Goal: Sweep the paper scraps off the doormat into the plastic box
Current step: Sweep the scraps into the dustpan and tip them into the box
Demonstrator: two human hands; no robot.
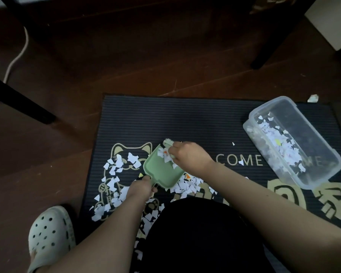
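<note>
Both gripping | left hand: dustpan | right hand: brush | box at doormat corner

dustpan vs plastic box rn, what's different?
The dustpan is opaque green; the plastic box is clear. The left hand grips the dustpan's handle; the plastic box sits untouched on the doormat. The dustpan holds few paper scraps, the plastic box a bigger pile. Both hold scraps.
</note>
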